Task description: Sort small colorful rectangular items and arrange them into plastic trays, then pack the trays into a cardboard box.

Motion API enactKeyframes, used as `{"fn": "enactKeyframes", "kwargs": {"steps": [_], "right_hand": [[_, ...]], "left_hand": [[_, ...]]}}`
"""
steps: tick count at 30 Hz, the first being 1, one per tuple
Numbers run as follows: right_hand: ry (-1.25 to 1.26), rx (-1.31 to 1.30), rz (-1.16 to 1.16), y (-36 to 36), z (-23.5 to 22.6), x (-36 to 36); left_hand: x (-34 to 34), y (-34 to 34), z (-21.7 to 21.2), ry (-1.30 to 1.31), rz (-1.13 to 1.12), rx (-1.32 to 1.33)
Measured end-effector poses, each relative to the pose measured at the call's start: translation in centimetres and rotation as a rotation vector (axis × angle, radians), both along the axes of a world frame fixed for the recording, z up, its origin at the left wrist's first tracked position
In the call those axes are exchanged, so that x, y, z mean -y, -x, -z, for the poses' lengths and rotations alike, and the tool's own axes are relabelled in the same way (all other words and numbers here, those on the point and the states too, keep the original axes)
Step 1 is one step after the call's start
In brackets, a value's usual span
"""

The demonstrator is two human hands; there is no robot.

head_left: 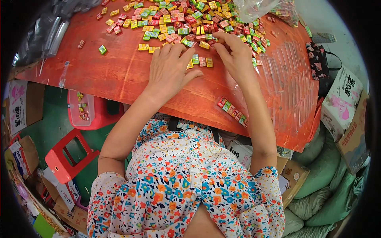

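Observation:
Both my hands are over the red table, at the near edge of a heap of small, brightly coloured boxes (178, 18). My left hand (170, 71) is open, palm down, its fingertips by the boxes and its thumb apart, pointing right. My right hand (234, 53) is open too, index finger and thumb apart beside the heap. Between the hands a short row holds a green box (195, 59), a pink box (203, 62) and a yellow box (209, 62). Nearer the table's front edge lies a clear plastic strip filled with boxes (232, 111).
Clear plastic strips (285, 85) cover the table's right side; a clear bag (256, 8) lies at the back. Dark plastic wrap (49, 35) sits back left. Below left are a red stool (69, 156) and a pink tub (92, 107). Cartons (343, 101) and green sacks (323, 170) stand right.

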State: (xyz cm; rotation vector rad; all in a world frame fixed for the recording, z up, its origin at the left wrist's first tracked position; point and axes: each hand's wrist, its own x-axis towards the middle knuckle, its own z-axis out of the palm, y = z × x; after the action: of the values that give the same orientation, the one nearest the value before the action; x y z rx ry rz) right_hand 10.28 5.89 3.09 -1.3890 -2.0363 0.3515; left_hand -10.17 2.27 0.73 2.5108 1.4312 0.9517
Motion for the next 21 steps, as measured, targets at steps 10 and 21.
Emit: {"fn": "enactKeyframes", "kwargs": {"steps": [10, 21], "right_hand": [[0.424, -0.221, 0.075, 1.8, -0.6, 3.1], [0.074, 0.058, 0.047, 2.0, -0.3, 2.1]], "left_hand": [[0.5, 0.8, 0.3, 0.022, 0.031, -0.004], [1.0, 1.5, 0.5, 0.015, 0.046, 0.04]]}}
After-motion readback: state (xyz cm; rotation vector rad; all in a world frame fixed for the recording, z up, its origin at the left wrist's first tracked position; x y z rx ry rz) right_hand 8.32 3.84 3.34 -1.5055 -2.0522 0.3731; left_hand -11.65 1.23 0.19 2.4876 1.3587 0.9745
